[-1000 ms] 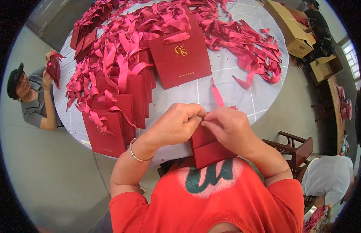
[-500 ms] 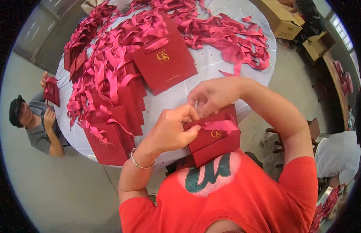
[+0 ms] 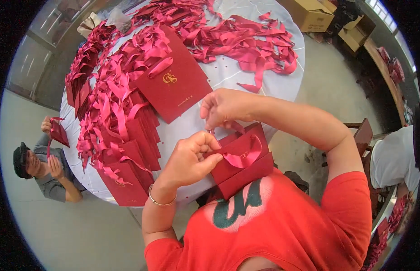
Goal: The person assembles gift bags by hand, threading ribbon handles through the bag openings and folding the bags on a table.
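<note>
A small dark red paper gift bag [image 3: 239, 178] stands at the table's near edge, close against my chest. A pink ribbon handle [image 3: 247, 159] loops over its front panel. My left hand [image 3: 192, 159] is closed at the bag's upper left corner, thumb and forefinger pinching the rim beside the ribbon's end. Just above and beyond it, my right hand [image 3: 226, 108] has its fingertips pinched together on a narrow bit of ribbon that shows below them. The far panel and the inside of the bag are partly hidden by my hands.
A larger red gift bag [image 3: 174, 86] lies flat beyond my hands. Rows of ribboned bags [image 3: 124, 174] fill the left of the round white table [image 3: 226, 74]; more pink ribbons [image 3: 250, 43] heap at the back. A co-worker [image 3: 47, 167] handles a bag at left; a chair [image 3: 361, 140] stands right.
My right hand has drawn up and away from the bag's rim, a bit of ribbon showing under its fingers. My left hand stays at the corner. The whole view has shifted slightly.
</note>
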Motion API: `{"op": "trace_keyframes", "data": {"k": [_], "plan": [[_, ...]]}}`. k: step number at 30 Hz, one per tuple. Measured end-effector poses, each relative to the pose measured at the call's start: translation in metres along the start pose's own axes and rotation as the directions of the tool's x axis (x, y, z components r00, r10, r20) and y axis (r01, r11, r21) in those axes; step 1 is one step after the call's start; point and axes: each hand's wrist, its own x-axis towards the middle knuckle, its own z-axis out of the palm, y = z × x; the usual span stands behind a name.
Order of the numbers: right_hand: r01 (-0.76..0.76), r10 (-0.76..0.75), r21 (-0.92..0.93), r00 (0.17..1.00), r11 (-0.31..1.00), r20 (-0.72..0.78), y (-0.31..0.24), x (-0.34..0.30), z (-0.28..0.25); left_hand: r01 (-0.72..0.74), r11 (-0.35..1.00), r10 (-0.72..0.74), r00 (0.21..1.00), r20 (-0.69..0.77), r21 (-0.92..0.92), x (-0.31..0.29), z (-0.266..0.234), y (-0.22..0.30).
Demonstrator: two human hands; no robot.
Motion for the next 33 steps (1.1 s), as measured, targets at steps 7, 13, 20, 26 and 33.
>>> {"op": "trace_keyframes", "data": {"k": [7, 13, 20, 26, 33], "plan": [[0.288, -0.341, -0.293, 0.928, 0.912, -0.148, 0.015, -0.006, -0.004, -0.101, 0.981, 0.104, 0.995, -0.008, 0.163, 0.003, 0.002, 0.004], [0.57, -0.596, -0.484, 0.794, 0.664, 0.117, 0.017, -0.07, -0.019, -0.054, 0.977, 0.056, 0.998, -0.004, 0.207, 0.002, -0.002, 0.006], [0.423, -0.653, -0.864, 0.741, 0.275, 0.155, 0.037, -0.097, -0.004, -0.097, 0.976, 0.104, 0.994, -0.028, 0.197, 0.004, -0.001, 0.0], [0.527, -0.631, -0.54, 0.776, 0.656, -0.01, 0.042, -0.091, -0.013, -0.005, 0.994, 0.004, 1.0, 0.01, 0.111, 0.009, -0.003, -0.016], [0.434, -0.406, 0.148, 0.895, 0.889, -0.185, 0.063, -0.075, -0.015, 0.113, 0.994, -0.113, 0.993, 0.027, 0.003, 0.011, -0.006, -0.025]]}}
